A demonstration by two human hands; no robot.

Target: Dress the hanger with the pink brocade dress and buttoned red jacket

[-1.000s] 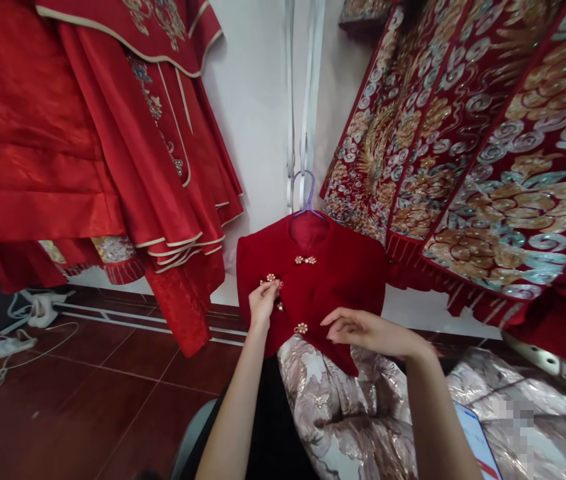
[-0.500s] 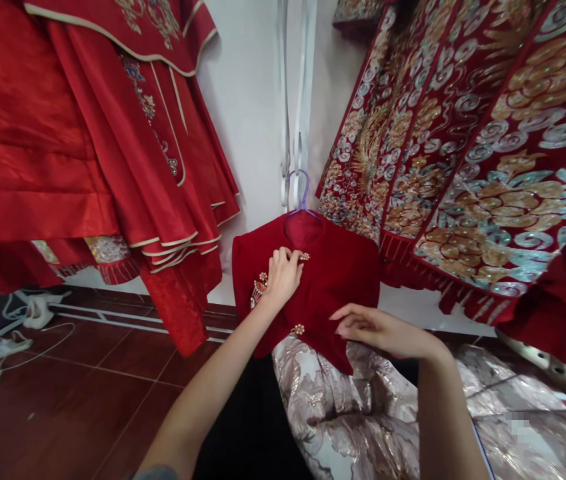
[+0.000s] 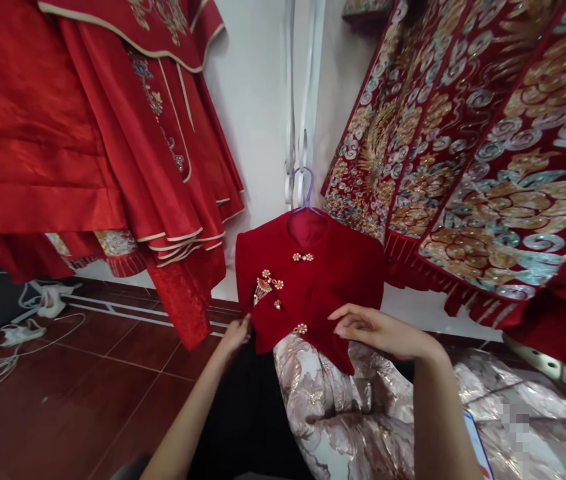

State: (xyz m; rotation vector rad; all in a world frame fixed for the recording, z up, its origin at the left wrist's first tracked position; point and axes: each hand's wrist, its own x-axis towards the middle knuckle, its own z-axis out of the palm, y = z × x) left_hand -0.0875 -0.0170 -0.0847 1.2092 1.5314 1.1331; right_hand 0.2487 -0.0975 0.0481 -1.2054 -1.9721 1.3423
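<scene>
A short red velvet jacket (image 3: 347, 273) hangs on a purple hanger (image 3: 307, 190) in front of me. Jewelled flower clasps (image 3: 303, 257) sit below its neckline, with another flower ornament (image 3: 301, 329) near the bottom hem. On its left-hand side is a fan-shaped brooch (image 3: 263, 288) with dangling strands. My left hand (image 3: 237, 335) is at the jacket's lower left edge, fingers pinched on the fabric. Beside the lower right front, my right hand (image 3: 375, 328) rests with fingers loosely stretched and apart, holding nothing visible.
Red garments (image 3: 163, 153) hang at the left, and an embroidered red garment (image 3: 463, 173) at the right. Shiny patterned fabric (image 3: 333, 413) spreads below the jacket. A phone (image 3: 477, 440) lies at lower right. White cables (image 3: 17, 340) trail over the tiled floor (image 3: 97, 407).
My left hand has left the neckline clasp and moved down and left to the jacket's edge, uncovering the clasp and more of the brooch. My right hand has stayed nearly still.
</scene>
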